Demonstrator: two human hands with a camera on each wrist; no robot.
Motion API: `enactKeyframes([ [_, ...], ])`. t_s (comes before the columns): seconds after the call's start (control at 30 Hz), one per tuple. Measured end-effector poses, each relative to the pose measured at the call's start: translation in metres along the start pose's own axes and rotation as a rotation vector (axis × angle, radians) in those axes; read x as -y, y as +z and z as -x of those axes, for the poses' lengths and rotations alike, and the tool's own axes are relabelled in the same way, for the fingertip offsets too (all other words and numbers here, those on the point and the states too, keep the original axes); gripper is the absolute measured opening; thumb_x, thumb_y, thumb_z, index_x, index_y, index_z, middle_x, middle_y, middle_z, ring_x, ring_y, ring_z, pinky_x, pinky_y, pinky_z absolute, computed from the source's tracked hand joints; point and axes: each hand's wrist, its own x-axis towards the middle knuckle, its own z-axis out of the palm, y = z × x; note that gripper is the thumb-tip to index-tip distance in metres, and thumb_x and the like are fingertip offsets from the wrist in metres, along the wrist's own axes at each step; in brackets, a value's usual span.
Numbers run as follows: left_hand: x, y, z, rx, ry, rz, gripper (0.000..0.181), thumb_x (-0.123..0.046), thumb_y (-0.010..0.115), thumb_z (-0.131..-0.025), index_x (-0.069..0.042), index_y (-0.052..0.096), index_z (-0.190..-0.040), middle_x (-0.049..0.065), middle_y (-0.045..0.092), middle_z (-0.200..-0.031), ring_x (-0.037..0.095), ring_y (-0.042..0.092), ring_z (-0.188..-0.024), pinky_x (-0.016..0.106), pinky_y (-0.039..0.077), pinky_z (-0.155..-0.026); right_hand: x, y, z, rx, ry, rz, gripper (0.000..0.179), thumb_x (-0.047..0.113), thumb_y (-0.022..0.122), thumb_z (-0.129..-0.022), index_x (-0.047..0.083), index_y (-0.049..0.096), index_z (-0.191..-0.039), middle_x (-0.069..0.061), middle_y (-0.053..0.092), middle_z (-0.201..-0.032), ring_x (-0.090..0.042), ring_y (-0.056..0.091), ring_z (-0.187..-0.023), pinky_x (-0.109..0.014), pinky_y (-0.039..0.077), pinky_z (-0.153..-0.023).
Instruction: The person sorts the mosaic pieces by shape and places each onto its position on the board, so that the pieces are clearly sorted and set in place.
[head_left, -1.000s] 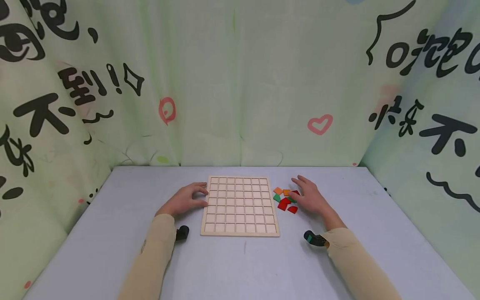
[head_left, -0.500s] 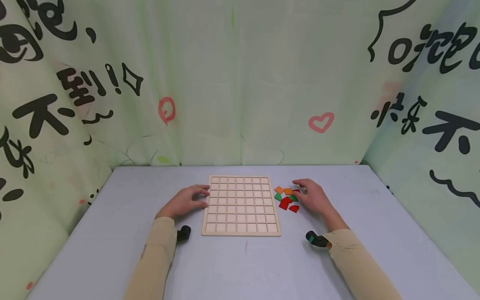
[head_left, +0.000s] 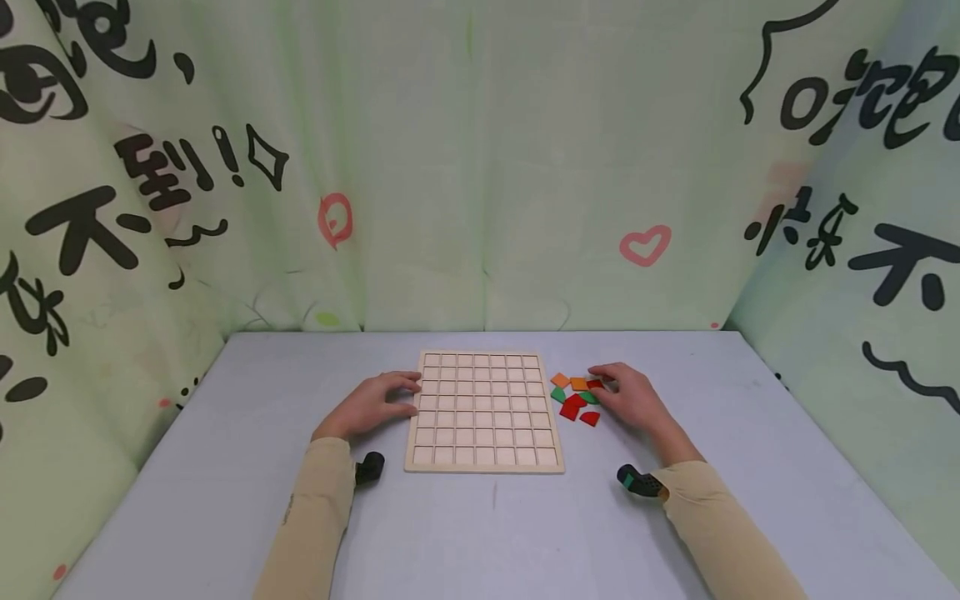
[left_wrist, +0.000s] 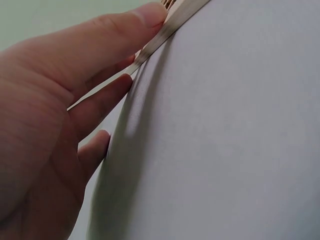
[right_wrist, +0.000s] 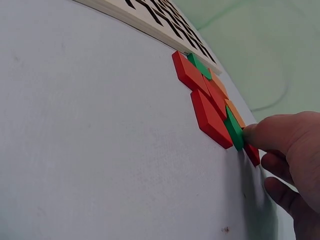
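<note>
A pale wooden board with a grid of square recesses lies flat on the table. My left hand rests at its left edge, thumb and fingertips touching the rim, fingers loosely bent. Just right of the board is a small cluster of flat pieces: red, orange and green. Over its right side is my right hand, thumb and forefinger apart on either side of a red piece. In the right wrist view the thumb is against a green piece; whether anything is pinched is hard to see.
The white table has its far edge against a pale green curtain printed with dark writing. Curtain also hangs on both sides. A dark wrist device sits under each sleeve.
My right hand has drawn its forefinger and thumb closer together around the red piece at the cluster's right side. The left hand has stayed at the board's left edge.
</note>
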Motion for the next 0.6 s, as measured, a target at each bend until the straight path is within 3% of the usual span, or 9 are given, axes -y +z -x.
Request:
enactKeyframes([
  [0.6, -0.001, -0.001, -0.002, 0.012, -0.023, -0.021, 0.039, -0.021, 0.077, -0.086, -0.007, 0.066, -0.121, 0.004, 0.049, -0.146, 0.027, 0.037, -0.14, 0.045, 0.03, -0.115, -0.001, -0.002, 0.011, 0.014, -0.037, -0.02, 0.041, 0.012, 0.068, -0.09, -0.001, 0.06, -0.128, -0.02, 0.059, -0.122, -0.035, 0.055, -0.111, -0.052, 0.052, -0.093],
])
